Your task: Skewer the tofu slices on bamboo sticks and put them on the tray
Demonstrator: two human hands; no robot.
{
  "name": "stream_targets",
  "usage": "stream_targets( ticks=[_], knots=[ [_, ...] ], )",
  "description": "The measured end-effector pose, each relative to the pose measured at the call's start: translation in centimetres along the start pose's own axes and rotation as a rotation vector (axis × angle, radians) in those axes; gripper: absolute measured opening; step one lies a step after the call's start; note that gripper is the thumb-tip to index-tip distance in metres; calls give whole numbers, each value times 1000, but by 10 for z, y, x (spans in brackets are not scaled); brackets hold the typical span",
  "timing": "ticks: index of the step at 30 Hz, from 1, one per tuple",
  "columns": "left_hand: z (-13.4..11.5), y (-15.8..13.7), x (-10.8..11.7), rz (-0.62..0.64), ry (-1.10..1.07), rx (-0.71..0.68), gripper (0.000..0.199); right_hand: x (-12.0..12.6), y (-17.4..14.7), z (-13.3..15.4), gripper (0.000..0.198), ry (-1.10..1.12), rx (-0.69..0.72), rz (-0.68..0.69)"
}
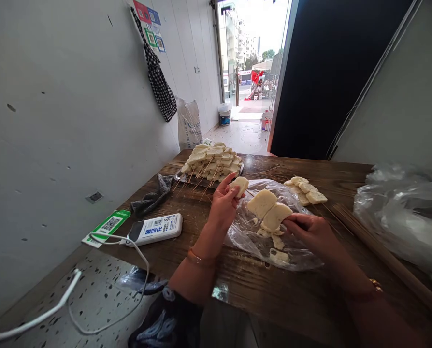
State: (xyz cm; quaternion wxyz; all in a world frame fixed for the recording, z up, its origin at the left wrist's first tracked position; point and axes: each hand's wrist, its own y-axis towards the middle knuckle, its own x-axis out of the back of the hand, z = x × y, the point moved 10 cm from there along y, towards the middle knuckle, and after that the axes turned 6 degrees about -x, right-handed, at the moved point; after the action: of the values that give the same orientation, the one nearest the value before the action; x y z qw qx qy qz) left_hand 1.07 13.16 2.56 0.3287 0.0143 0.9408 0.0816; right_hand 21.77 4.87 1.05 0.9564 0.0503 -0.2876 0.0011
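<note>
My left hand (223,200) pinches a pale, spongy slice (239,186) between thumb and fingers. My right hand (308,229) closes on the right edge of two overlapping slices (268,208); whether its fingers also grip a stick there is hidden. A thin skewer tip (250,193) pokes out of these slices toward the piece in my left hand. Beneath both hands lies a clear plastic bag (248,241) with torn scraps (279,256) and more pale pieces on it. Behind my left hand, many skewered slices (216,157) are heaped on a metal tray (242,168).
More slices (306,190) sit at the right, beside a bundle of long sticks (379,241) and crumpled plastic (400,208). On the left are a dark cloth (152,195), a white payment device (160,229) with a cable, and a green code card (110,224) by the wall.
</note>
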Motion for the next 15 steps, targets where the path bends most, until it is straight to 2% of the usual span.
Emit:
stream_targets(
  ticks=[10, 15],
  knots=[
    [-3, 0, 0, 3, 51, -34, 48, -1, 0, -4, 30, -19, -3, 0],
    [-10, 0, -2, 21, 159, -133, 50, -1, 0, -6, 32, -24, -24, -15]
  ],
)
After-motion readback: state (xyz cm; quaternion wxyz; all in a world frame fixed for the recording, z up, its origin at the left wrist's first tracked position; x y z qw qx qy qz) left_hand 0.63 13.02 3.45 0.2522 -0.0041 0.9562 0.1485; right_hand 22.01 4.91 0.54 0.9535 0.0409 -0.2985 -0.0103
